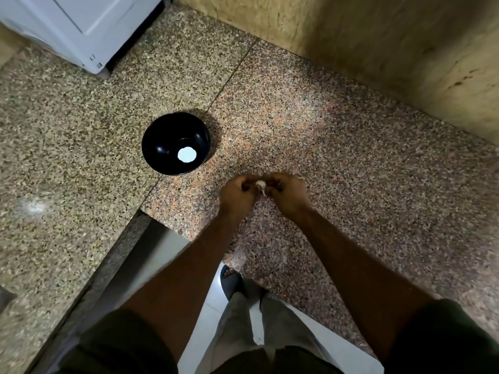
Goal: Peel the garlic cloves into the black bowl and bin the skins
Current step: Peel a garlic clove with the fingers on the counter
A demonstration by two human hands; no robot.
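A speckled granite worktop (pixel 351 157) fills most of the view, bounded by a tan stone wall (pixel 378 49) at the back and a white appliance (pixel 81 31) at the far left corner. On the worktop, left of centre, the black bowl (pixel 151 147) is seen; only a round bright patch is visible at its bottom, probably a reflected light, and no peeled cloves can be made out inside. No bin is shown. Just beside the bowl, nearer the person, the left hand (pixel 237 193) and the right hand (pixel 287 193) are brought together above the worktop. A pale garlic clove (pixel 261 186) is pinched between them, the fingers of both hands being curled around it, with a thin strip of skin hanging beneath. The task is judged to be at an early stage: this clove is being peeled, nothing appears to have been dropped into the bowl yet, and the binning of skins is not yet done.
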